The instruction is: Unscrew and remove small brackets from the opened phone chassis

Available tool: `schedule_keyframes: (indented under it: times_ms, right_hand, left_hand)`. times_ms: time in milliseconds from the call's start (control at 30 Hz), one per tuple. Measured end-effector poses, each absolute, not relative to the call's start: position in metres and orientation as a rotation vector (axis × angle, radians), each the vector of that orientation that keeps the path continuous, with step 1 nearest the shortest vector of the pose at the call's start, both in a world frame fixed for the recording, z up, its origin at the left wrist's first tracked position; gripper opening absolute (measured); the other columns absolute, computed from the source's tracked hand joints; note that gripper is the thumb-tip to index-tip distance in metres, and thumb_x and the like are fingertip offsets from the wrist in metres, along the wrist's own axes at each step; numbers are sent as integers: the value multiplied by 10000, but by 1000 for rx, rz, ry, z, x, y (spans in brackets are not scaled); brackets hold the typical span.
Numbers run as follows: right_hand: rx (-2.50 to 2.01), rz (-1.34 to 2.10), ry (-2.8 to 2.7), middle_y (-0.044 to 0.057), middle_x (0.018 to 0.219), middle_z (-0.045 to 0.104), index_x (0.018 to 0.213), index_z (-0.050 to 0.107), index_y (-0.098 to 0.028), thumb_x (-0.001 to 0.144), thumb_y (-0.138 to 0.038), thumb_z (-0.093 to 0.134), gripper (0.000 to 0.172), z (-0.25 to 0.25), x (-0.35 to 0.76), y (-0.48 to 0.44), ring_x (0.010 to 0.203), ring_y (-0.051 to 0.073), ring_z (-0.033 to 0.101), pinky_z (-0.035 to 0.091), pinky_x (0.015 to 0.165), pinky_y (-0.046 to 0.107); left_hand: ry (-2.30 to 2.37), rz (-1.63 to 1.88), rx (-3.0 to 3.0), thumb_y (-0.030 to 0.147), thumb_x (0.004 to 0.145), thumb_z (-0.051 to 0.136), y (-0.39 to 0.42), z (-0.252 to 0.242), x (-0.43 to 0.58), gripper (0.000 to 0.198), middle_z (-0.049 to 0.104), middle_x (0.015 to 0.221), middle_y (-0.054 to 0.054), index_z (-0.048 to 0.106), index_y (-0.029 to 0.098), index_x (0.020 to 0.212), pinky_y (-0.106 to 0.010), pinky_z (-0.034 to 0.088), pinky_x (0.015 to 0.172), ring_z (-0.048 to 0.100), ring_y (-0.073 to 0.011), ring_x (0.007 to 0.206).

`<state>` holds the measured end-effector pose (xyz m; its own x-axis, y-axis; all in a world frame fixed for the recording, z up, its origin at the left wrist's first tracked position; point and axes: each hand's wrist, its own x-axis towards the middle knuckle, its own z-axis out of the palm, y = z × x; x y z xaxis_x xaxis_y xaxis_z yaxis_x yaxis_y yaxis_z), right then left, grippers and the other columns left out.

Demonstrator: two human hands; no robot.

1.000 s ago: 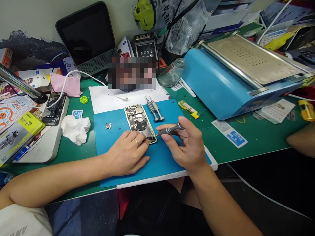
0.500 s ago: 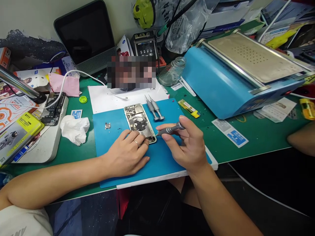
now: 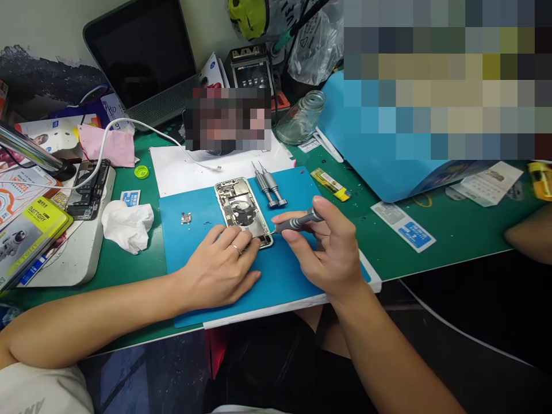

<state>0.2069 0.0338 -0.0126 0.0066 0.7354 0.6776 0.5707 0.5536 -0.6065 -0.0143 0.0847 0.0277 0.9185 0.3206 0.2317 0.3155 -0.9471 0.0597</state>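
An opened smartphone (image 3: 244, 210) with its inner parts exposed lies tilted on the blue mat (image 3: 293, 276). My left hand (image 3: 224, 261), a ring on one finger, grips its lower left edge, the fingertips bent over the lower end and hiding part of it. Between thumb and fingers, my right hand (image 3: 325, 250) holds a grey screwdriver (image 3: 295, 222). Its thin tip meets the phone's lower right edge; whether it sits in a screw is too small to tell. Two more screwdrivers (image 3: 268, 185) lie side by side just beyond the phone. A small metal part (image 3: 186, 218) rests on the mat's left side.
A crumpled tissue (image 3: 128, 225) and a white stand with phone parts (image 3: 88, 247) are at left. Behind are a white cable (image 3: 172, 141), a dark-screened device (image 3: 142, 57) and a glass jar (image 3: 301, 118). A blue machine (image 3: 371, 155), partly blurred out, stands at right. Another person's arm (image 3: 530, 236) shows there.
The view has shifted slightly. Both hands keep their places at the phone, and the screwdriver tip stays at its lower right edge.
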Motion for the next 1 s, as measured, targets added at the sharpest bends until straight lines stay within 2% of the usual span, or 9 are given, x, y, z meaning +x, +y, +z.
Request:
schedule_keyframes:
  times_ms: [167, 567, 800, 1000]
  right_hand:
    - [-1103, 171, -1670, 64, 1147, 744, 1581, 299, -375, 923, -88, 635, 793, -12, 206, 34, 951, 196, 759, 688, 783, 363]
    - [-1115, 218, -1661, 60, 1182, 749, 1566, 320, -379, 954, -132, 613, 722, -9, 205, 36, 970, 215, 765, 687, 796, 378]
    - [-1113, 198, -1654, 57, 1168, 734, 1564, 315, -405, 941, -125, 622, 750, -9, 206, 35, 980, 217, 763, 689, 781, 376]
    - [-1139, 105, -1530, 36, 1019, 709, 1590, 230, -433, 960, -174, 601, 776, -4, 206, 36, 843, 213, 745, 685, 699, 379]
  left_hand:
    - [526, 348, 3094, 443, 1045, 465, 84, 28, -15, 498, 633, 1041, -142, 597, 38, 1303, -416, 406, 802, 564, -281, 943]
    - [488, 332, 3103, 437, 1063, 441, 83, 27, -14, 495, 656, 953, -126, 622, 19, 1256, -404, 386, 734, 585, -258, 911]
    - [480, 377, 3086, 419, 1050, 451, 81, 26, -16, 499, 694, 820, -85, 635, 4, 1257, -400, 375, 657, 621, -225, 748]
    - [486, 353, 3080, 438, 1065, 422, 80, 24, -16, 518, 717, 785, -94, 635, 9, 1264, -388, 403, 654, 672, -227, 728]
